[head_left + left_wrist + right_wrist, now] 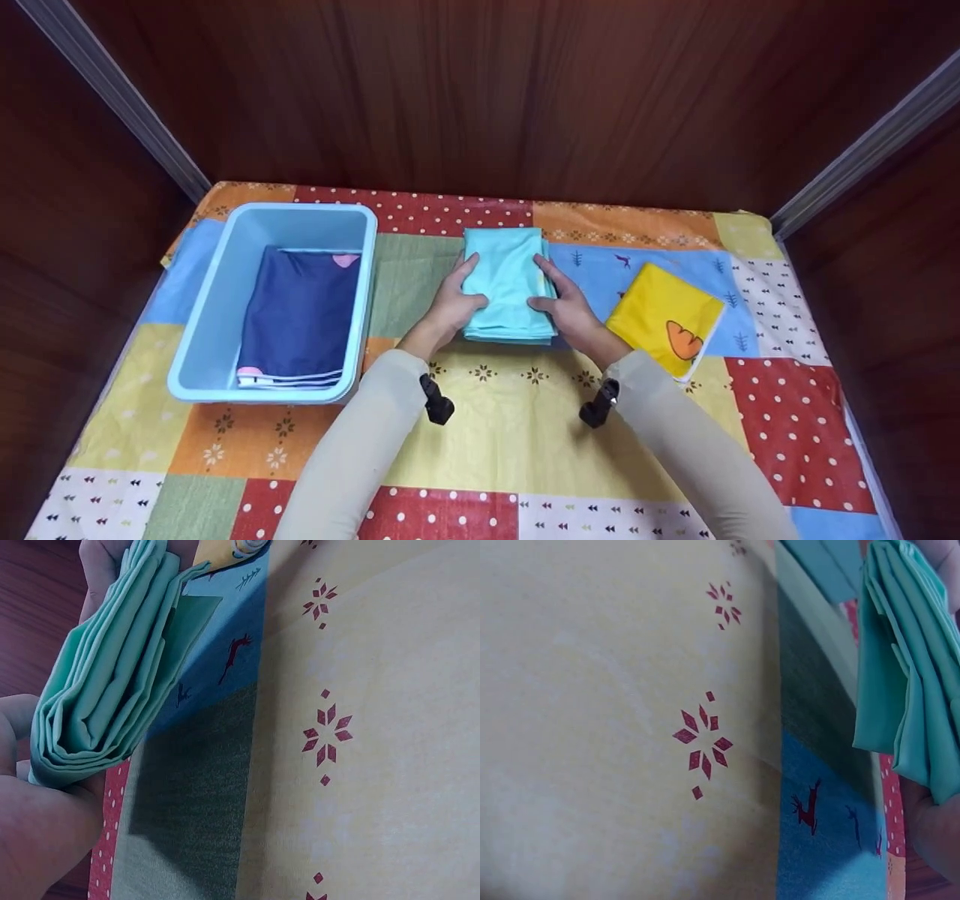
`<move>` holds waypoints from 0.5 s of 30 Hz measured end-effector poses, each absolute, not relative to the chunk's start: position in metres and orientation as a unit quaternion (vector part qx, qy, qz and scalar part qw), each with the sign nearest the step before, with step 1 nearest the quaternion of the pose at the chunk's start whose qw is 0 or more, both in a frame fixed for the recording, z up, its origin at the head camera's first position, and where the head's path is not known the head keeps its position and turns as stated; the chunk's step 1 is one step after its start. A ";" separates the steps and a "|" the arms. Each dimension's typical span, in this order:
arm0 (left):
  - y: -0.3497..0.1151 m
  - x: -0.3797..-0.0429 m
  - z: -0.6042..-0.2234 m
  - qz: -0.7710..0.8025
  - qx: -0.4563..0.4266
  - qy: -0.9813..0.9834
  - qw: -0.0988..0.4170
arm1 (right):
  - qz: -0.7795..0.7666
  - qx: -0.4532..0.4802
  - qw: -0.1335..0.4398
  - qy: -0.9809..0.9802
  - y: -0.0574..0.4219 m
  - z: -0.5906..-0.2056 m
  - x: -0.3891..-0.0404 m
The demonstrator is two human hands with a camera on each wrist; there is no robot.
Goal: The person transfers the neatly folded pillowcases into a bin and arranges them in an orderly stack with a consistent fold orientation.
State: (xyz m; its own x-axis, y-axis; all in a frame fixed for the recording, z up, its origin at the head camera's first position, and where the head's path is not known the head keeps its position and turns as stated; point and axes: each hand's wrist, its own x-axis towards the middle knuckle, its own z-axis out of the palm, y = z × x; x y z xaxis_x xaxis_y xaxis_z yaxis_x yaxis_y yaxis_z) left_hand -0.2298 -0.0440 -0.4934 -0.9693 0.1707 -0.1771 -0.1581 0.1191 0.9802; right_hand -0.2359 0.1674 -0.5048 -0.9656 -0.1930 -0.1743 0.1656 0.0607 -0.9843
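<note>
A folded teal cloth [504,281] is held up between both hands above the patchwork tablecloth. My left hand [451,301] grips its left edge, thumb on top and fingers underneath. On the opposite edge, my right hand [571,306] holds it the same way. Several stacked layers of the cloth [105,690] show end-on in the left wrist view, and a dark shadow falls on the tablecloth below. From the right wrist, the cloth's [907,682] near end has one loose flap hanging lower than the other folds.
A light blue plastic bin [196,330] stands at the left, with a folded navy cloth [304,311] inside. To the right lies a folded yellow cloth [652,311] with an orange print. Dark wood panels [480,97] enclose the patchwork-covered table [525,435] at the back and sides.
</note>
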 end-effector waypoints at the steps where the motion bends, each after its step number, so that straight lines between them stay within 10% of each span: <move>1: -0.044 -0.229 -0.493 0.664 0.004 0.737 0.124 | -0.687 -0.009 0.130 0.715 0.168 -0.504 -0.235; 15: -0.044 -0.221 -0.491 0.686 0.017 0.718 0.118 | -0.731 -0.016 0.119 0.671 0.170 -0.498 -0.225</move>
State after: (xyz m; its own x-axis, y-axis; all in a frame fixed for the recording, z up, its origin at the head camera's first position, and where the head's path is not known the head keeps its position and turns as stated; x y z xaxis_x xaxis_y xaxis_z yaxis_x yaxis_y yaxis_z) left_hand -0.2210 -0.0441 -0.4907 -0.9714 0.1872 -0.1460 -0.1371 0.0596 0.9888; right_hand -0.2252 0.1696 -0.4982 -0.9712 -0.1960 -0.1357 0.1520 -0.0705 -0.9859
